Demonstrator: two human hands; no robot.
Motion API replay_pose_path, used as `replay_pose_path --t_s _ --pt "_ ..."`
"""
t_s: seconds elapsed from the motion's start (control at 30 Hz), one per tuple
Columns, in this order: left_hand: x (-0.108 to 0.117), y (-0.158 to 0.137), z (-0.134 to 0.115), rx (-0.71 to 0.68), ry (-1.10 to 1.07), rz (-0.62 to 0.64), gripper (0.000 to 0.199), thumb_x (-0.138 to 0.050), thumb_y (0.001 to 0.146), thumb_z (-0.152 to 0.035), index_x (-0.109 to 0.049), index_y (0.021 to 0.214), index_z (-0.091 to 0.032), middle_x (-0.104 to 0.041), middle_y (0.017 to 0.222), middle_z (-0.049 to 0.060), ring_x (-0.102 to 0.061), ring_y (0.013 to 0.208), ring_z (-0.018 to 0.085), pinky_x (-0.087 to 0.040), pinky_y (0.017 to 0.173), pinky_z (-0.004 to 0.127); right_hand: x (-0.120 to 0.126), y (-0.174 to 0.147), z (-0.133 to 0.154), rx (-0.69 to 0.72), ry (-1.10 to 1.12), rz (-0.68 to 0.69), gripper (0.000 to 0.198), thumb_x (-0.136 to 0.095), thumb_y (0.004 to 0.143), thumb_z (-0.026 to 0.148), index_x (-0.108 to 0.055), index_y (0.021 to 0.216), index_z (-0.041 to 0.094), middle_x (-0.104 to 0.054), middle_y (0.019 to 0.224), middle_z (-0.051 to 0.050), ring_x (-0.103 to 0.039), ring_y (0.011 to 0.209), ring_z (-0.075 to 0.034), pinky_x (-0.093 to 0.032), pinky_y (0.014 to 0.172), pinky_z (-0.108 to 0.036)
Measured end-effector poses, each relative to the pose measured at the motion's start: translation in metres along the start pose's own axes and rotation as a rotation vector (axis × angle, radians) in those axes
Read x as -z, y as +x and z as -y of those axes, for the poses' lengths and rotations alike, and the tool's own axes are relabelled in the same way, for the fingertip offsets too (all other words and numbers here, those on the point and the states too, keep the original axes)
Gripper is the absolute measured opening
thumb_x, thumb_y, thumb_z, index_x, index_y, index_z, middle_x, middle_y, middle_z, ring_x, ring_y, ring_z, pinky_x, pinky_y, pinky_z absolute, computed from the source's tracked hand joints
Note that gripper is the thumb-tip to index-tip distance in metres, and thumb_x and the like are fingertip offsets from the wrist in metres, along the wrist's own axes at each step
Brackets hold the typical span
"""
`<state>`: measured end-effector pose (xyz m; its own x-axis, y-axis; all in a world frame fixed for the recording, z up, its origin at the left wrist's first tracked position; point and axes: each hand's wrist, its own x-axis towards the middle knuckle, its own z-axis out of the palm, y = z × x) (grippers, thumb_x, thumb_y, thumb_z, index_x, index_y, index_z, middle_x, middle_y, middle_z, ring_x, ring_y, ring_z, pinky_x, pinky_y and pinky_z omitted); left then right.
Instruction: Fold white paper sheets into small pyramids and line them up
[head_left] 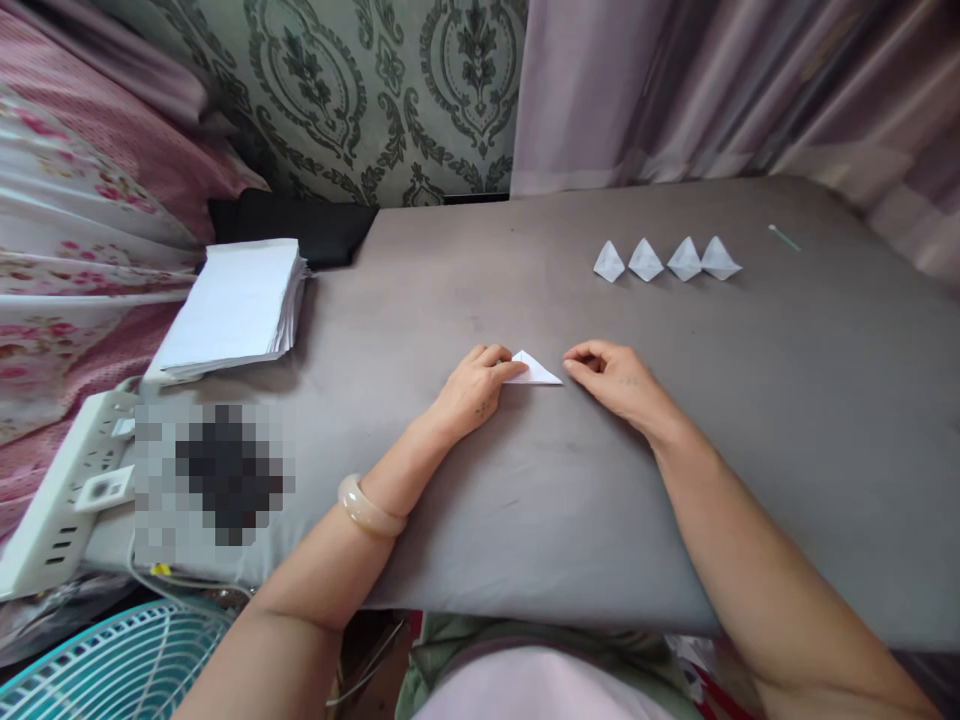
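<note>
A small white folded paper triangle [536, 372] lies on the grey-covered table [525, 520]. My left hand [480, 385] is closed on its left part, thumb and fingers pressing it to the surface and hiding that end. Just off the triangle's right tip is my right hand [611, 378], its fingers curled and thumb close to the index finger. A small gap separates it from the paper, and nothing shows in its fingers.
Several folded white paper shapes [645, 260] stand in a row at the back right, near a thin green-and-white stick [784, 237]. At left are a paper stack [236, 300], a black item [300, 228], a power strip [64, 490] and a teal fan [127, 660].
</note>
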<state>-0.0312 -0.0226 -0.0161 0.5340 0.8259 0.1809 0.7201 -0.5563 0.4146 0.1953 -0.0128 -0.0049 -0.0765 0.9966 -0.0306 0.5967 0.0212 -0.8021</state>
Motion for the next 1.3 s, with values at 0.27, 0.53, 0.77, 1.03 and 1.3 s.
replay_pose_path --t_s 0.27,0.53,0.77,1.03,1.3 --pt "-0.008 0.0 0.006 -0.016 -0.04 -0.061 0.045 -0.034 0.088 -0.005 -0.065 0.118 -0.019 -0.059 0.11 0.009 -0.052 0.096 0.019 -0.045 0.091 0.033 -0.008 -0.019 0.016 0.124 0.077 -0.03 0.02 -0.055 0.079 0.023 -0.07 0.093 0.021 -0.072 0.087 -0.003 -0.065 0.077 -0.016 -0.049 0.074 -0.03" --pt "-0.008 0.001 0.008 0.018 -0.08 -0.055 0.049 -0.034 0.084 0.0 -0.067 0.116 -0.02 -0.058 0.111 0.009 -0.052 0.096 0.019 -0.046 0.092 0.035 0.004 -0.019 0.01 0.134 -0.293 -0.017 0.022 -0.053 0.081 0.017 -0.072 0.089 0.022 -0.072 0.086 -0.004 -0.064 0.077 -0.018 -0.048 0.076 -0.032" --pt "-0.01 0.001 0.006 0.035 -0.081 -0.068 0.042 -0.037 0.089 -0.007 -0.067 0.116 -0.019 -0.058 0.109 0.01 -0.052 0.094 0.019 -0.045 0.091 0.035 -0.023 -0.03 0.024 0.363 -0.184 -0.12 0.03 -0.042 0.085 0.009 -0.068 0.095 0.02 -0.069 0.097 -0.007 -0.063 0.09 -0.02 -0.048 0.084 -0.034" --pt "-0.008 0.001 0.002 0.115 -0.04 -0.042 0.043 -0.038 0.09 -0.01 -0.068 0.118 -0.026 -0.06 0.112 0.008 -0.049 0.095 0.021 -0.041 0.091 0.039 -0.043 -0.043 0.028 0.444 -0.408 0.024 0.042 -0.033 0.09 0.007 -0.061 0.118 0.02 -0.063 0.113 -0.011 -0.055 0.105 -0.025 -0.05 0.084 -0.039" --pt "-0.003 0.005 0.003 0.263 -0.277 -0.049 0.042 -0.04 0.087 -0.01 -0.073 0.107 -0.025 -0.065 0.109 0.006 -0.053 0.097 0.02 -0.04 0.096 0.041 -0.045 -0.048 0.032 0.483 -0.683 0.049 0.039 -0.04 0.096 0.027 -0.055 0.131 0.018 -0.061 0.114 -0.012 -0.053 0.096 -0.026 -0.05 0.077 -0.039"
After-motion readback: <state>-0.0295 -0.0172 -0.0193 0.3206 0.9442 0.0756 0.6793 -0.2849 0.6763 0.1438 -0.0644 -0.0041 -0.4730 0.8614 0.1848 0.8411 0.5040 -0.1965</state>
